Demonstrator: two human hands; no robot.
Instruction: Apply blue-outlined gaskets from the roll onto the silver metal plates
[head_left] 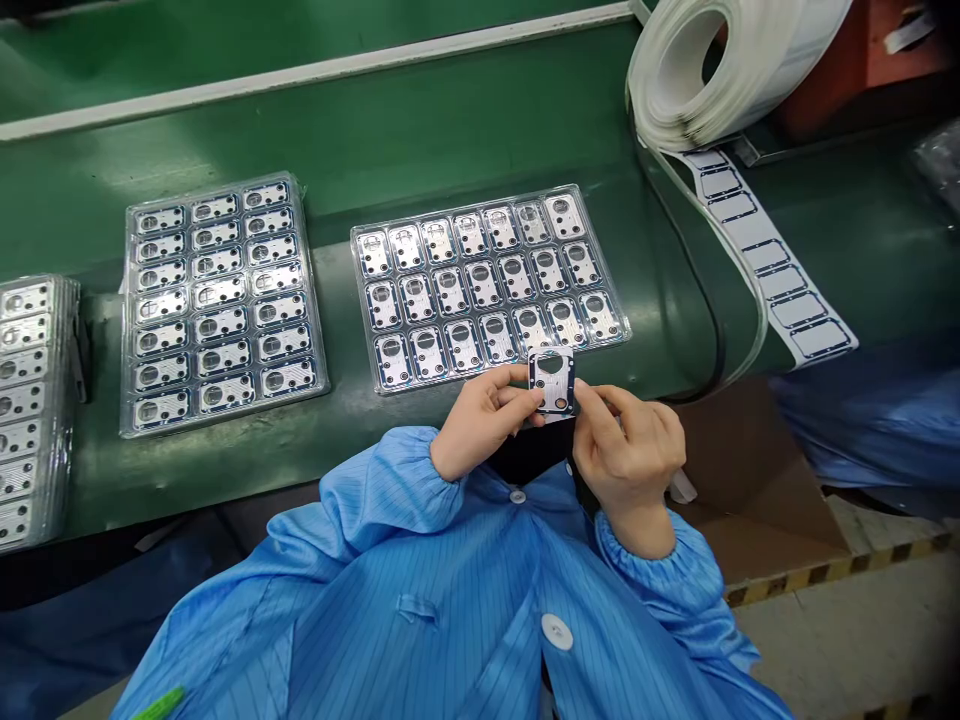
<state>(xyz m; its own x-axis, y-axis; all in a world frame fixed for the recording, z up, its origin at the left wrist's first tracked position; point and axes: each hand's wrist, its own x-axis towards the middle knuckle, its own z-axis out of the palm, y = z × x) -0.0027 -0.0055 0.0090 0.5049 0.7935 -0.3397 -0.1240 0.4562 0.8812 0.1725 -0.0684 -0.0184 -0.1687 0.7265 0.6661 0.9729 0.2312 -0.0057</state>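
Between my two hands, just in front of the bench edge, is a small silver metal plate (553, 380) with a dark blue border, a large round hole and smaller holes. My left hand (487, 415) pinches it by its left side, thumb on top. The thumb and fingertips of my right hand (630, 445) close at its right edge; whether they grip the plate or a thin piece at its rim is too small to tell. Right behind my hands lies a clear plastic tray (491, 288) with rows of similar plates in its pockets.
A second filled tray (225, 305) lies left of it, and a stack of trays (34, 410) stands at the far left. At upper right a large label roll (739, 60) feeds out a strip (776, 260) of dark-framed stickers. Below the bench is an open cardboard box (750, 480).
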